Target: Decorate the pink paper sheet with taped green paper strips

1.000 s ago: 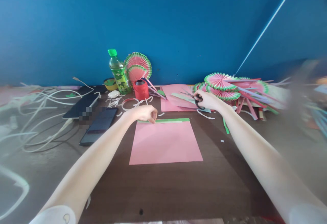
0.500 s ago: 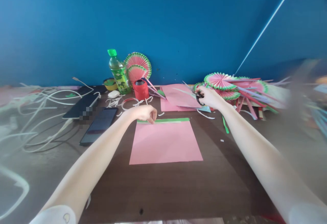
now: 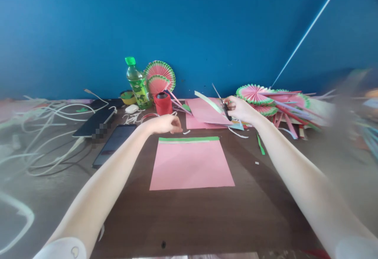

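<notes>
On the dark table lies a pink paper sheet (image 3: 191, 166), with a green strip (image 3: 189, 139) along its far edge and a thin pale line just below it. My left hand (image 3: 167, 125) hovers just beyond the sheet's far left corner, thumb and fingers closed together; whatever they may hold is hidden. Scissors (image 3: 225, 110) with dark handles are in my right hand (image 3: 238, 109), their blades pointing up and away. A pale green paper strip (image 3: 208, 101) reaches from beside the scissors towards the left, above more pink sheets (image 3: 193, 119).
Folded pink-and-green paper fans (image 3: 255, 94) lie at right among coloured sticks. Another fan (image 3: 161, 74) stands behind a red tape roll (image 3: 163, 103) and a green-capped bottle (image 3: 138, 87). Left are a phone (image 3: 115, 145), a dark tablet-like device (image 3: 94, 122) and white cables (image 3: 53, 133).
My left hand has lifted off the green strip and moved slightly away, towards the back. The scissors and the pale strip have tilted more upright at my right hand.
</notes>
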